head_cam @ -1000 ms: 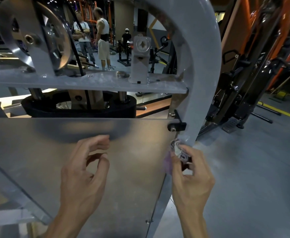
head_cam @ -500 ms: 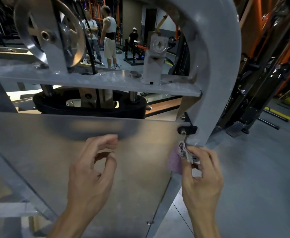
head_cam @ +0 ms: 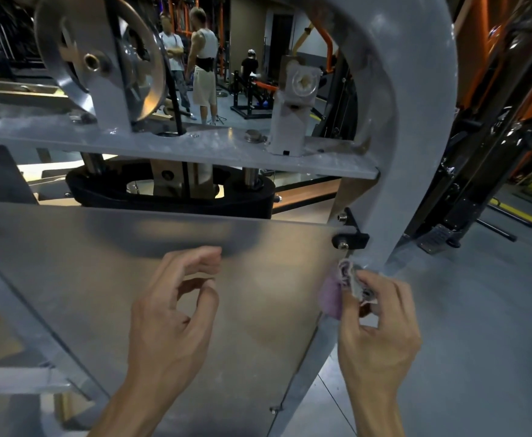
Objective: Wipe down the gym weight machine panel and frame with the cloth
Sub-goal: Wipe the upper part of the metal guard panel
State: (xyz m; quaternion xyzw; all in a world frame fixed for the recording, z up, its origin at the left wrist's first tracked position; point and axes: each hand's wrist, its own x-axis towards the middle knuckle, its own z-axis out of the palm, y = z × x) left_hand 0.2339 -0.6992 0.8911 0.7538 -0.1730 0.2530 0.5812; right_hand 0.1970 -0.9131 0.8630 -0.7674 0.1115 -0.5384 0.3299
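A frosted translucent panel (head_cam: 107, 266) fills the lower left, bolted to the grey curved frame (head_cam: 413, 137) of the weight machine. My right hand (head_cam: 381, 329) grips a small bunched cloth (head_cam: 351, 279), pale with purple stripes, and presses it against the frame's edge just below a black bracket (head_cam: 351, 238). Part of the cloth shows as a purple blur through the panel. My left hand (head_cam: 171, 313) hovers in front of the panel with fingers loosely curled, holding nothing.
A steel pulley wheel (head_cam: 100, 58) and a grey crossbar (head_cam: 176, 146) sit above the panel, with the black weight stack top (head_cam: 170, 193) behind. People stand in the gym beyond. Dark and orange machines (head_cam: 495, 121) stand right, on grey floor (head_cam: 479, 326).
The view has shifted, so the machine sits further right and lower in frame. My right hand stays with the cloth on the frame edge under the bracket. My left hand keeps its loose pose.
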